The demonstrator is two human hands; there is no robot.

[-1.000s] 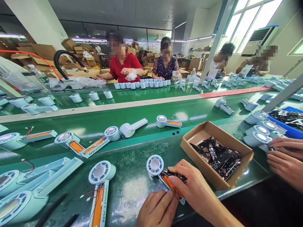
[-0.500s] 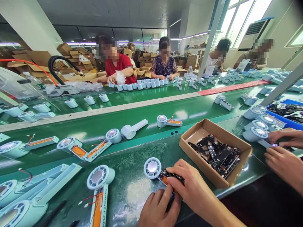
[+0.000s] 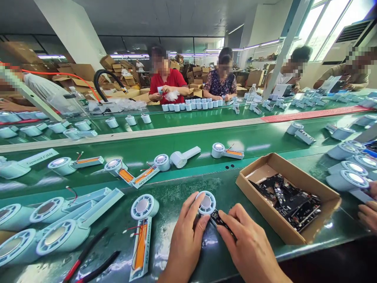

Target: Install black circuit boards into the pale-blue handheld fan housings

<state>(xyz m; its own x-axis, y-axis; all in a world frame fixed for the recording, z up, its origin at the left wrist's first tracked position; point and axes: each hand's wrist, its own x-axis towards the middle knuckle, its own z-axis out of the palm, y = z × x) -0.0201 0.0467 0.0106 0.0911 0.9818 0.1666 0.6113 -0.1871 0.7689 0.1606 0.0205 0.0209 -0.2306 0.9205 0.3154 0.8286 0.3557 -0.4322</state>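
Note:
A pale blue hand fan half-shell (image 3: 206, 203) lies on the green bench in front of me, its round head up. My left hand (image 3: 185, 239) rests beside it, the fingers curled against the fan head and holding it. My right hand (image 3: 249, 245) pinches a black circuit board (image 3: 219, 218) laid in the fan's handle, which the hand mostly hides.
A cardboard box (image 3: 297, 184) of black circuit boards stands to the right. More open fan shells (image 3: 143, 228) and pliers with red handles (image 3: 85, 257) lie to the left. A conveyor belt (image 3: 188, 145) carries fans. A co-worker's hands (image 3: 368, 212) are at far right; several people sit across.
My left hand has moved up from the handle's lower end to the fan head. My right hand still presses the board into the handle. The view has shifted right.

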